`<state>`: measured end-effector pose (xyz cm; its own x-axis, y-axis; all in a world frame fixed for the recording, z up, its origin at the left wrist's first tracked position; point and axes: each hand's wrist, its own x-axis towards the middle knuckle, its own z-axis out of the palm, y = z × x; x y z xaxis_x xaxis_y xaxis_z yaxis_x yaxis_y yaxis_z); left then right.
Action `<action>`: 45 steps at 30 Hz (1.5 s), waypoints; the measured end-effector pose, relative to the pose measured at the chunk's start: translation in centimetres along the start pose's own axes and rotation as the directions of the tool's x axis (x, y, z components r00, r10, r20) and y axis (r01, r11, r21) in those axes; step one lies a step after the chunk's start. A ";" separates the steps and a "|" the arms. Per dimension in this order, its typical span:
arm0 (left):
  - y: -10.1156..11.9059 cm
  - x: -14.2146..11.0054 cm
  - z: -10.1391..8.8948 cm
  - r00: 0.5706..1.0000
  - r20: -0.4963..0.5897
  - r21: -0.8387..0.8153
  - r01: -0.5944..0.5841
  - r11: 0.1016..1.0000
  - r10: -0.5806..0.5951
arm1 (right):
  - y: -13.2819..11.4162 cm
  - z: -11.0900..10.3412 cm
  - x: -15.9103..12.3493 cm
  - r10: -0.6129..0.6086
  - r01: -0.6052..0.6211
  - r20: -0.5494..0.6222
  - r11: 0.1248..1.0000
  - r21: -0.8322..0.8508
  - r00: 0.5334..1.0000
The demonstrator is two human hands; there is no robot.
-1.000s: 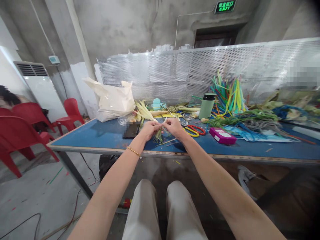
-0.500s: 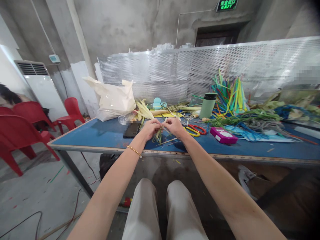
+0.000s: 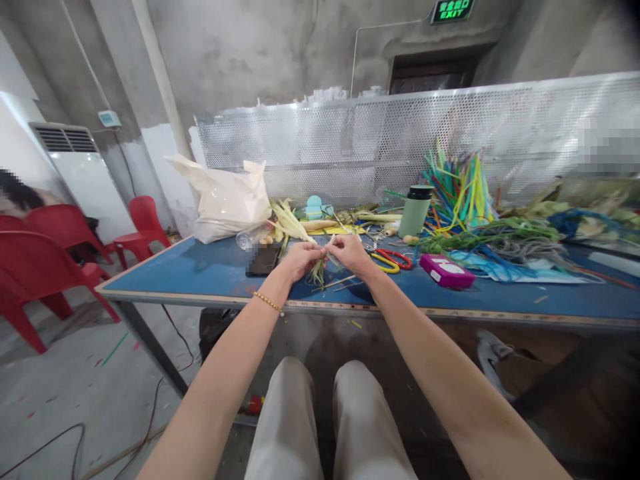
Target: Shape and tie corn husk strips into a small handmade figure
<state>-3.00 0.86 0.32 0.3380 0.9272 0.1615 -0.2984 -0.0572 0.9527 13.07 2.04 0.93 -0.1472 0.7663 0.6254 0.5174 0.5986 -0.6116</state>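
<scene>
Scarcely moved, left fingers point(image 3: 310, 251) and right fingers point(image 3: 342, 245) pinch wispy, frayed green strands point(image 3: 317, 275).

Wall sign point(image 3: 453, 11) reads "EXIT" beneath, apparently, "安全出口".

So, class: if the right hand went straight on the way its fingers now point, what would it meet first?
Most likely the left hand, whose fingertips face the right hand above the green strands; whether they touch is unclear.

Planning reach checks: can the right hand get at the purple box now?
Likely yes: the purple box sits uncovered, only red and yellow handles between, though the right hand seems busy with green strands.
</scene>
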 end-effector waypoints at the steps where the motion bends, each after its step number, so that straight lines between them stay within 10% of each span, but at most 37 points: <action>1: -0.1 0.0 -0.1 1.000 0.000 0.005 -0.007 1.000 0.007 | 0.0 0.0 0.0 -0.005 0.005 0.003 1.000 -0.013 1.000; 13: 0.0 0.2 -0.2 0.998 -0.056 0.063 -0.003 0.998 0.007 | -0.6 0.0 -0.2 -0.016 0.016 0.010 0.999 -0.047 1.000; 21: 0.2 0.3 -0.2 0.995 -0.097 -0.003 0.003 1.000 -0.003 | -1.3 -0.3 -0.6 0.180 -0.188 0.061 0.965 0.181 0.982; 31: -0.1 0.5 -0.1 0.993 -0.117 0.012 0.022 1.000 -0.020 | -0.5 0.1 -0.1 -0.067 0.068 0.057 0.998 -0.015 0.996; 45: -0.6 1.0 -0.3 0.994 -0.100 0.109 -0.042 0.993 0.053 | -1.2 0.2 -0.2 -0.068 0.068 0.006 0.998 0.001 0.998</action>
<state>-2.76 1.91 -0.13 0.2307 0.9553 0.1849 -0.2130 -0.1358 0.9676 12.28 1.20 1.48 -0.1871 0.7253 0.6625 0.5053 0.6494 -0.5683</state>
